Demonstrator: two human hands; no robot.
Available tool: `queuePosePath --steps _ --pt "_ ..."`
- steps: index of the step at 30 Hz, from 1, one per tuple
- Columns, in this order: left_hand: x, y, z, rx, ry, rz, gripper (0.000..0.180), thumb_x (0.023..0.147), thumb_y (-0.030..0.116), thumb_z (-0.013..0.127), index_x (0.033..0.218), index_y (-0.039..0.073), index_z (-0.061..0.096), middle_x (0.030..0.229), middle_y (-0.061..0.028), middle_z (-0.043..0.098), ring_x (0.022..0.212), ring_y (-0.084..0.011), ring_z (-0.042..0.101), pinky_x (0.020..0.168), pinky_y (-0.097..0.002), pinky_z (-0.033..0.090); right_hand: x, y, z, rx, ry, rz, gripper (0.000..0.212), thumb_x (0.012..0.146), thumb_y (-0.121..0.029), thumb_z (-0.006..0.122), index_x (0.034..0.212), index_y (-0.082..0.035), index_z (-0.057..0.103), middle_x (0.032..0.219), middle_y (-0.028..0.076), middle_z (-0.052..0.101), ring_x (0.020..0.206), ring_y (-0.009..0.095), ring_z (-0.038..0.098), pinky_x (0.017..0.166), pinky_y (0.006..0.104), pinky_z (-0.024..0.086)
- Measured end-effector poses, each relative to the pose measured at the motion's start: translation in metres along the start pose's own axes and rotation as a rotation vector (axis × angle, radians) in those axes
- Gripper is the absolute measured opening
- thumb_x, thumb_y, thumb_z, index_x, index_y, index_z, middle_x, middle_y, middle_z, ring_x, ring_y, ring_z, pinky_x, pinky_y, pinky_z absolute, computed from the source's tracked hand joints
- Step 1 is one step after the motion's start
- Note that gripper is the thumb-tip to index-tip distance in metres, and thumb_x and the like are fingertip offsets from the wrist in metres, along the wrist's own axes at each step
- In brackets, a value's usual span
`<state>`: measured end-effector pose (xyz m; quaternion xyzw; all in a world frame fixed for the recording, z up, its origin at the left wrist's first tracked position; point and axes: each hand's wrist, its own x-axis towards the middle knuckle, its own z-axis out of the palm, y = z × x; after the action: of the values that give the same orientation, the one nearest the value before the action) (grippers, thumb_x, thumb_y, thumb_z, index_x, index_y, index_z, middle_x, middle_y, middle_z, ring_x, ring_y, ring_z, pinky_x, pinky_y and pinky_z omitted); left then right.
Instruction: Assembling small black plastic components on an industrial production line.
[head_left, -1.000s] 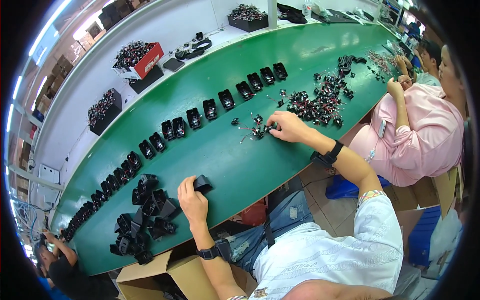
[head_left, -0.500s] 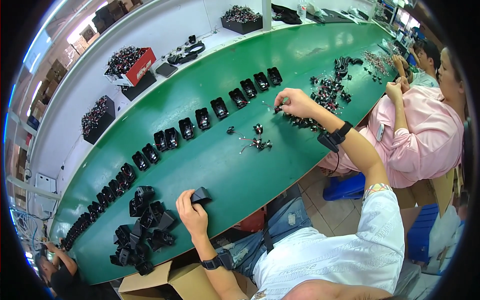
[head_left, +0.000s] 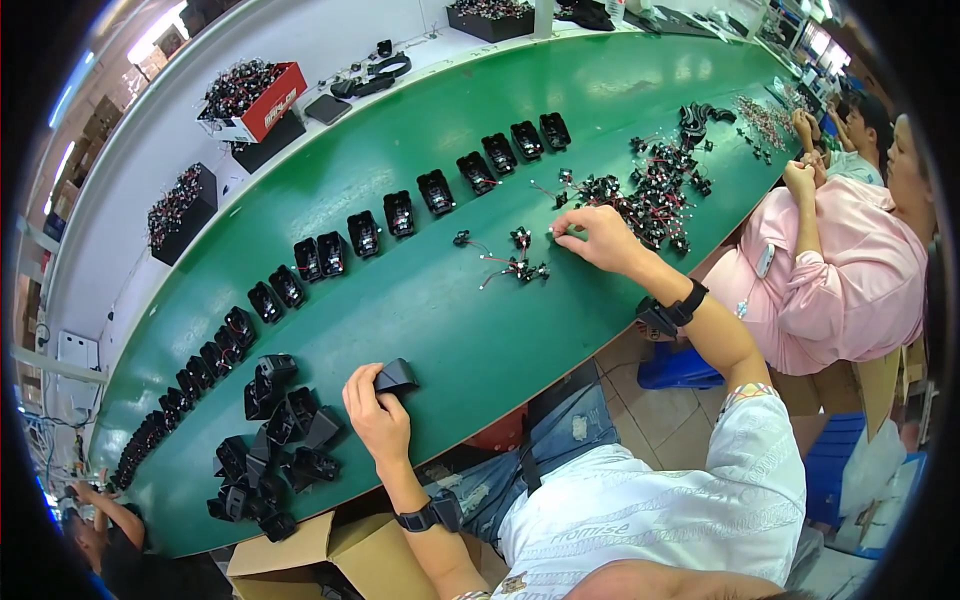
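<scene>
My left hand (head_left: pixel 378 420) is closed round a black plastic housing (head_left: pixel 397 375) just above the green table's near side; its fingers hide part of it. My right hand (head_left: pixel 603 240) is in a pinch beside the pile of small black wired parts (head_left: pixel 655 190). A tiny pale bit shows at its fingertips, too small to name. Left of that hand lies a small cluster of wired parts (head_left: pixel 517 268) with red and black leads. A heap of black housings (head_left: pixel 285 440) lies to the left of my left hand.
A long curved row of open black housings (head_left: pixel 398 214) runs along the green table (head_left: pixel 440 310). Behind it, a shelf carries a red and white box (head_left: pixel 270 105) and black bins (head_left: pixel 185 215) full of wired parts. A co-worker in pink (head_left: pixel 850 260) sits at right; a cardboard box (head_left: pixel 300 555) stands below.
My right hand has drawn back from the wired parts, toward me, its fingers still pinched. My left hand keeps hold of the housing. The whole view has shifted slightly.
</scene>
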<state>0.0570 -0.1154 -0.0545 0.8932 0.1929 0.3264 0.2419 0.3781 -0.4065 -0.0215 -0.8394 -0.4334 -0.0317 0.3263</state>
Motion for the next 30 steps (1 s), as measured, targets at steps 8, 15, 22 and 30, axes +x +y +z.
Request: queuePosePath --steps 8,15,22,30 --pt "0.0 -0.001 0.005 -0.013 -0.005 -0.009 0.041 0.077 -0.011 0.048 0.113 -0.001 0.065 0.116 -0.0188 0.066 0.112 -0.0388 0.06 0.101 -0.0464 0.047 -0.007 0.006 -0.004 0.097 0.051 -0.089 0.013 0.078 0.004 0.074 0.088 -0.004 0.073 0.093 0.008 0.074 0.084 0.024 0.072 0.082 0.0345 0.058" --pt "0.001 0.001 0.009 -0.021 -0.007 -0.01 0.04 0.077 -0.011 0.049 0.113 -0.001 0.065 0.116 -0.0187 0.066 0.112 -0.0388 0.06 0.101 -0.0464 0.047 -0.01 0.015 -0.005 0.167 0.039 0.088 0.009 0.079 0.002 0.074 0.087 -0.003 0.072 0.088 0.005 0.073 0.084 0.02 0.071 0.077 0.0339 0.056" --pt "0.0 0.002 0.01 -0.019 -0.002 -0.016 0.039 0.078 -0.01 0.049 0.112 -0.001 0.065 0.116 -0.0186 0.066 0.112 -0.0385 0.06 0.101 -0.0461 0.047 0.01 0.005 -0.022 0.177 -0.154 0.084 0.015 0.083 -0.004 0.076 0.097 -0.005 0.072 0.089 0.008 0.073 0.083 0.024 0.071 0.077 0.0354 0.056" --pt "0.002 0.004 0.014 -0.037 -0.001 -0.018 0.039 0.078 -0.01 0.048 0.112 -0.001 0.065 0.116 -0.0185 0.066 0.111 -0.0382 0.06 0.101 -0.0459 0.047 0.015 0.017 -0.013 -0.025 -0.242 -0.018 0.015 0.085 -0.009 0.076 0.099 -0.007 0.075 0.097 0.009 0.073 0.09 0.028 0.072 0.079 0.0388 0.057"
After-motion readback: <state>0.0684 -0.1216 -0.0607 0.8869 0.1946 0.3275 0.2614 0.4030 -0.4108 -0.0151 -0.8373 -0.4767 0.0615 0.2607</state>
